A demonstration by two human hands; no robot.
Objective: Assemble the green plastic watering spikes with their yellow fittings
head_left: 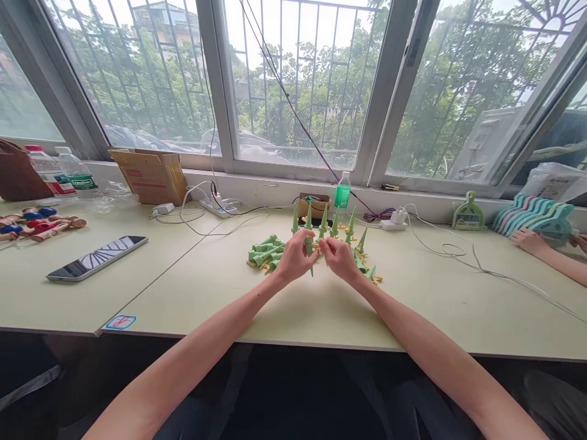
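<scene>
Hands meet at the middle of the head view, just above the counter (pixel 321 311). The left hand (pixel 293 260) is closed around a green spike (pixel 310 247), and the right hand (pixel 340 260) has its fingertips pinched at the spike's upper end, so both hold the one piece between them. The spike's long axis runs nearly upright with its tip pointing down toward the counter, closer to the left hand.

Just behind the hands is a row of standing spikes (pixel 323 223). A heap of lying spikes (pixel 265 252) is just left of the left hand, and a few more spikes (pixel 367 269) lie beside the right wrist.

Farther off are a green bottle (pixel 342 192), a phone (pixel 97 258) and a cardboard box (pixel 151 176). At the far right, another person's hand (pixel 529 239) rests on the counter.
</scene>
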